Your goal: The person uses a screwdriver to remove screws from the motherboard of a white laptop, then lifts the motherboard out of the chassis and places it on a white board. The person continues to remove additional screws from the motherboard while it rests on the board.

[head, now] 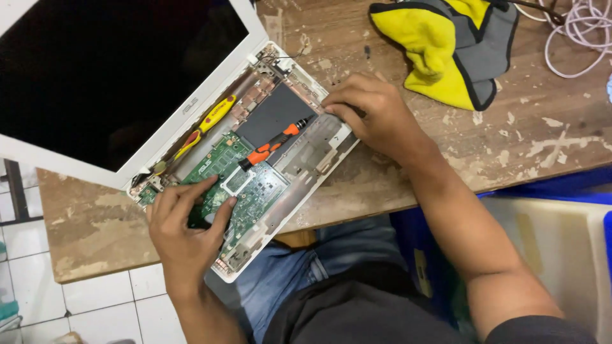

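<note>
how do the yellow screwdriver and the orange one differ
The yellow screwdriver has a yellow and red handle; the orange screwdriver is orange and black. The yellow one lies along the hinge edge by the screen; the orange one lies further in, from the dark panel toward the green board. Both lie loose inside the open laptop, slanting the same way, touched by neither hand.

1. One screen (pixel 108 70) in view: a large dark rectangle filling the upper left of the shot, switched off, showing only faint reflections.
2. A white bezel (pixel 191 108) frames it, and the panel lies tilted back and flat at the left end of the wooden counter (pixel 523 127), its lower left corner overhanging the edge.
3. No packages, stuck-on labels or signs can be made out anywhere else.
</note>
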